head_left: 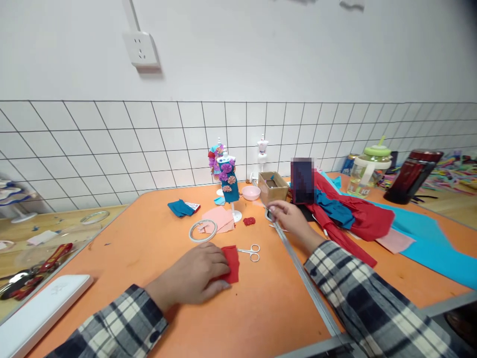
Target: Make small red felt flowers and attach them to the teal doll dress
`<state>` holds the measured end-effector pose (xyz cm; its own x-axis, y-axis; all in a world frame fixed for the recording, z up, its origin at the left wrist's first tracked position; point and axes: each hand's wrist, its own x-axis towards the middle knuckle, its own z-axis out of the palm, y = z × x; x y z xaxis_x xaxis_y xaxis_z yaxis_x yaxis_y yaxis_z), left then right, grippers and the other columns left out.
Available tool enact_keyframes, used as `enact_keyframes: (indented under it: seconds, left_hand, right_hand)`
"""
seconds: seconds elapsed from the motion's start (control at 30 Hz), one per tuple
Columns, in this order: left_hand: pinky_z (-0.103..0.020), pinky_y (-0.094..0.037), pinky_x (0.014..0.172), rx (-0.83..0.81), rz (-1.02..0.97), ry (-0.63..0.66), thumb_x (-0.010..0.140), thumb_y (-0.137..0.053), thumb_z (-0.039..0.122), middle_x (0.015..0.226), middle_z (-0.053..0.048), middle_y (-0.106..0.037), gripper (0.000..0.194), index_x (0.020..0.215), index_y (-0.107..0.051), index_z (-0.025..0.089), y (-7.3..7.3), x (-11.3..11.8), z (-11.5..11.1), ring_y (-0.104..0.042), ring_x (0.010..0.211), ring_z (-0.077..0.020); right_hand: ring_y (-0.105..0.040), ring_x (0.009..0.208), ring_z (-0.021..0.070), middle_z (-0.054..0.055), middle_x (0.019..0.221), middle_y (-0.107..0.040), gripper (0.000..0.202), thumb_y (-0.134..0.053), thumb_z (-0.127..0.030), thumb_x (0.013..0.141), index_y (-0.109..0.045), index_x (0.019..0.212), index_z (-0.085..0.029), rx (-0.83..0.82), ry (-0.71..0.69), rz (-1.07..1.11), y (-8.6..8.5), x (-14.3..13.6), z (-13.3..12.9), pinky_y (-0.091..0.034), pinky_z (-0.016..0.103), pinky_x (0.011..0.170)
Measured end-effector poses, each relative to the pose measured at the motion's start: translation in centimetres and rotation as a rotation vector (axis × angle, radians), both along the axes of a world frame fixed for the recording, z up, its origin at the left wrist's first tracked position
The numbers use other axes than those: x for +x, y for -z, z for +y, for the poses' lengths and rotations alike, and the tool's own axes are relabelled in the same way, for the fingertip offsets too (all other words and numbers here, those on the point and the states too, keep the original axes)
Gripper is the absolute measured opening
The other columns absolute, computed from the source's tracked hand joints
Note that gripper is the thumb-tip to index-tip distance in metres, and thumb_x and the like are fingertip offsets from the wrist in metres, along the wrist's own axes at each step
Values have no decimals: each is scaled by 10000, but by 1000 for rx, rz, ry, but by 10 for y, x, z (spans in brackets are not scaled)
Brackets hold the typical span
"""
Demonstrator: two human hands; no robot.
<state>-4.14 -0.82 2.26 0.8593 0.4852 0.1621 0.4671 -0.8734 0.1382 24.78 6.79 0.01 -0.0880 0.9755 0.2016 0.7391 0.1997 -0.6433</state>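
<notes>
My left hand point(199, 272) lies over the left part of a small red cloth piece point(231, 263), its fingers close together on the cloth. My right hand point(290, 219) reaches to a small dark round item point(269, 215) by the cardboard box point(273, 188); its fingers are pinched around that item's edge. Small scissors point(252, 252) lie just right of the red cloth. Beyond them is a little red scrap point(249, 221). A roll of tape point(203, 230) rests partly on pink cloth point(219, 219). Behind stands a mini mannequin point(228, 181) in a blue dress with flowers.
Red cloth point(367, 216) and light blue cloth point(421, 228) spread at the right, near a green-lidded bottle point(367, 171) and a dark red flask point(413, 176). A phone-like screen point(302, 181) stands behind my right hand. A white device point(44, 315) lies at the left edge.
</notes>
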Motion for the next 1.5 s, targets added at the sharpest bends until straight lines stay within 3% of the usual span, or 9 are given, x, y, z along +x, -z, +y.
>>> enact_keyframes:
  seconds: [0.07, 0.17, 0.43, 0.63, 0.77, 0.97, 1.17, 1.27, 1.5]
  left_hand:
    - [-372, -475, 812, 11, -14, -26, 917, -491, 325, 824, -71, -729, 241, 875, -714, 244, -1, -7, 5, -651, 833, -237]
    - [-338, -463, 774, 8, 16, -65, 898, -485, 232, 835, -59, -708, 210, 843, -688, 237, 3, -10, 7, -635, 827, -221]
    - [-304, -438, 672, -29, 52, -162, 828, -525, 202, 849, -42, -658, 110, 806, -629, 227, 6, -6, 5, -597, 777, -205]
    - [-300, -449, 680, -76, -12, -231, 848, -511, 234, 852, -42, -658, 124, 823, -632, 233, 10, -7, 9, -620, 805, -212]
    - [-309, -458, 708, -80, -3, -247, 856, -517, 236, 885, -40, -681, 120, 868, -636, 229, 14, -4, 10, -630, 829, -215]
    - [-378, -458, 856, 17, -60, -258, 895, -491, 258, 1033, -49, -721, 211, 1006, -671, 251, 12, 4, 5, -637, 980, -251]
    - [-299, -485, 643, -199, -626, -649, 884, -503, 397, 811, -44, -727, 282, 875, -707, 202, 19, 4, 10, -633, 718, -199]
    - [-276, -448, 593, -249, -701, -759, 855, -542, 411, 754, -23, -715, 278, 882, -719, 198, 24, 5, 14, -590, 642, -178]
    - [-273, -417, 621, -363, -602, -654, 858, -540, 367, 730, -22, -698, 256, 824, -731, 200, 26, 8, 10, -585, 673, -182]
  right_hand:
    - [-624, 852, 164, 92, 1085, -682, 611, -384, -330, 939, -220, 1513, -197, 11, -312, 207, 6, -18, -12, -487, 283, 726]
    - [-579, 1004, 208, 95, 1158, -645, 944, -630, -279, 793, -61, 1545, -223, 59, -477, -19, 13, -43, -31, -447, 344, 874]
    - [-602, 873, 274, 183, 956, -664, 756, -464, -99, 834, -151, 1521, -60, 193, -334, -612, 11, -77, -44, -437, 364, 758]
    - [-591, 893, 243, 136, 938, -672, 832, -514, -129, 797, -119, 1526, -57, 70, -199, -395, 14, -61, -36, -432, 310, 729]
    - [-585, 871, 207, 77, 907, -671, 872, -510, -104, 803, -49, 1543, -127, 87, -279, -231, 14, -62, -36, -425, 290, 745]
    - [-500, 1147, 249, 119, 1231, -562, 700, -608, -199, 798, -363, 1454, -179, 238, -341, -152, 15, -65, -39, -413, 372, 964]
    - [-517, 1131, 228, 97, 1194, -574, 422, -541, -157, 837, -580, 1255, -204, 377, -165, 61, 8, -82, -37, -420, 364, 981]
    - [-570, 1058, 222, 81, 1161, -606, 339, -546, -193, 863, -621, 1192, -229, 335, -117, 154, 9, -100, -39, -465, 347, 883]
    - [-594, 890, 202, 21, 890, -677, 84, -620, -185, 836, -686, 843, -237, 366, -191, 149, 8, -95, -50, -429, 330, 785]
